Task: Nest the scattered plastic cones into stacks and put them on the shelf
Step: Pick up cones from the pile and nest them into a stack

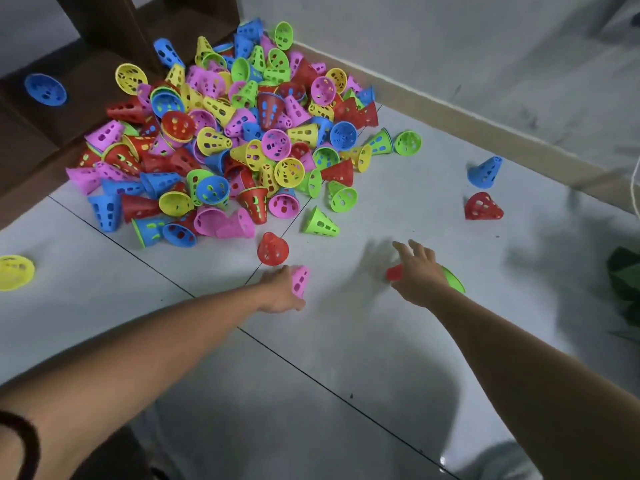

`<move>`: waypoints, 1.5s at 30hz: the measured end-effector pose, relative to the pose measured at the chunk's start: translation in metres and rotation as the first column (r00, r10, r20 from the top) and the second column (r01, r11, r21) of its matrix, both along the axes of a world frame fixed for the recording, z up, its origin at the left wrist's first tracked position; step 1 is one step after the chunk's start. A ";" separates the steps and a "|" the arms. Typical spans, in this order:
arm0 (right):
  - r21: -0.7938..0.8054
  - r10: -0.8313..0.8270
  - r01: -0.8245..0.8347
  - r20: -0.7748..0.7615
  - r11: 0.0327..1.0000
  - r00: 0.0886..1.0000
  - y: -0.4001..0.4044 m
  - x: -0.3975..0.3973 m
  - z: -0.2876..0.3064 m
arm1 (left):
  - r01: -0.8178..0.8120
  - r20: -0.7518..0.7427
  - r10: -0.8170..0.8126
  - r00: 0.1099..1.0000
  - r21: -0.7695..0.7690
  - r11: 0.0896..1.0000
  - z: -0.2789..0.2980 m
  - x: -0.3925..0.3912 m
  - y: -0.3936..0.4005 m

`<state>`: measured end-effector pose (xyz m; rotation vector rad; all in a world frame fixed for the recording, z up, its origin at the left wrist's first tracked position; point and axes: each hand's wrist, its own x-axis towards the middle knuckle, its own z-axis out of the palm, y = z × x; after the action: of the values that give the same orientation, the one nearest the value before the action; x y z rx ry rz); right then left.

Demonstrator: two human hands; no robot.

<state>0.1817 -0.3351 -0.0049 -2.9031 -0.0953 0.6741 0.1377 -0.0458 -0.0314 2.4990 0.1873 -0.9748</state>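
Head view, left grip clamped on pink cone, right grip hiding red-green stack

The big heap of cones lies on the floor ahead of me and to my left, its far edge against the shelf and the wall's skirting; one cone sits on the shelf, left of the heap; another lies alone far left; two cones lie well apart to the right; a loose cone rests just beyond my left hand, which holds a cone; my right hand holds a small stack to its right.
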 end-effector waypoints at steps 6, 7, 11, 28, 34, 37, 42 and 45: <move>-0.061 0.050 -0.051 -0.010 0.997 0.999 -0.006 0.012 -0.027 | -0.061 0.147 0.119 0.982 -0.346 0.936 -0.021 -0.030 0.011; -0.077 0.055 -0.055 -0.004 0.995 0.998 -0.007 0.013 -0.032 | -0.070 0.158 0.141 0.977 -0.387 0.919 -0.021 -0.034 0.011; -0.110 0.094 -0.084 0.087 0.990 0.992 -0.007 0.019 -0.044 | -0.066 0.199 0.166 0.966 -0.432 0.899 -0.026 -0.038 0.019; 0.812 0.126 -0.149 0.094 0.564 0.988 0.160 -0.066 -0.014 | 0.241 0.576 -0.159 0.802 -0.068 0.968 -0.011 0.054 0.097; 0.684 0.247 -0.295 0.170 0.668 0.954 0.145 -0.068 -0.048 | 0.242 0.527 -0.163 0.834 -0.083 0.967 -0.029 0.057 0.096; 0.615 0.270 -0.338 0.205 0.712 0.941 0.135 -0.057 -0.052 | 0.219 0.525 -0.125 0.842 -0.120 0.968 -0.019 0.057 0.098; 0.470 0.058 -0.253 0.391 0.845 0.919 0.090 -0.013 -0.051 | 0.252 0.532 -0.101 0.841 -0.220 0.943 0.034 0.056 0.093; 0.334 -0.139 -0.029 0.468 0.942 0.873 0.045 0.006 -0.053 | 0.340 0.493 -0.191 0.849 -0.232 0.911 0.064 0.047 0.084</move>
<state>0.1881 -0.2900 -0.0578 -2.6561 -0.1643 -0.0994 0.1848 0.0378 0.0323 2.4072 -0.4494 -0.4269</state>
